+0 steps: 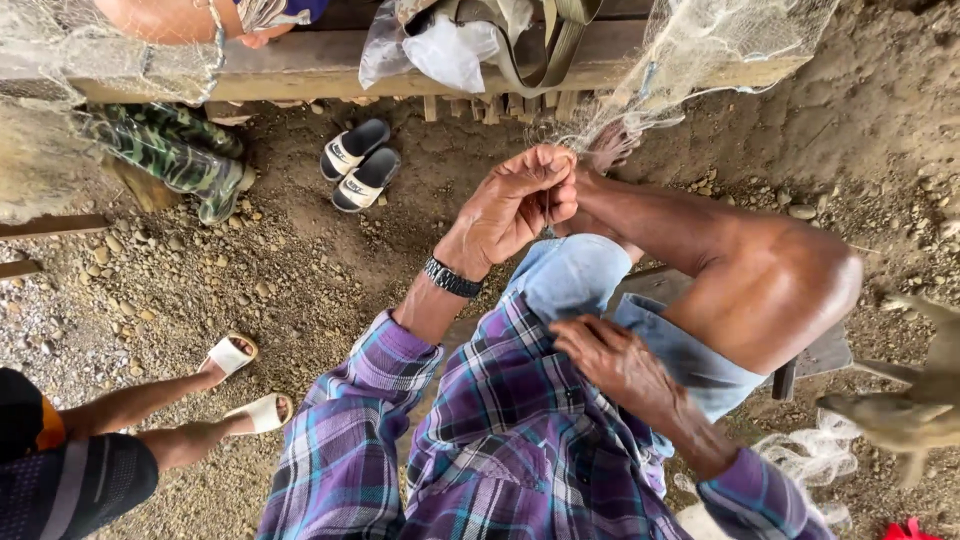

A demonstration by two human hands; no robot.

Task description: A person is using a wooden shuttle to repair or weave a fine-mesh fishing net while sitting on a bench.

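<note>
My left hand [520, 200], with a dark watch on its wrist, is raised in front of me. Its fingers are pinched shut on strands of a fine pale fishing net [700, 50], which drapes down from the wooden bench [300, 62] and bunches near my bare foot. My right hand [612, 362] rests on my lap where the purple plaid shirt meets my rolled-up jeans [570, 275], fingers loosely apart and holding nothing I can see. My bent bare knee [790, 290] sticks out to the right.
Black-and-white slide sandals [360, 165] and camouflage boots [170, 150] lie on the gravel below the bench. Another person's legs in white sandals [232, 355] reach in from the left. A plastic bag [440, 45] sits on the bench, more net [810, 450] at lower right, a blurred tan animal [900, 410] beside it.
</note>
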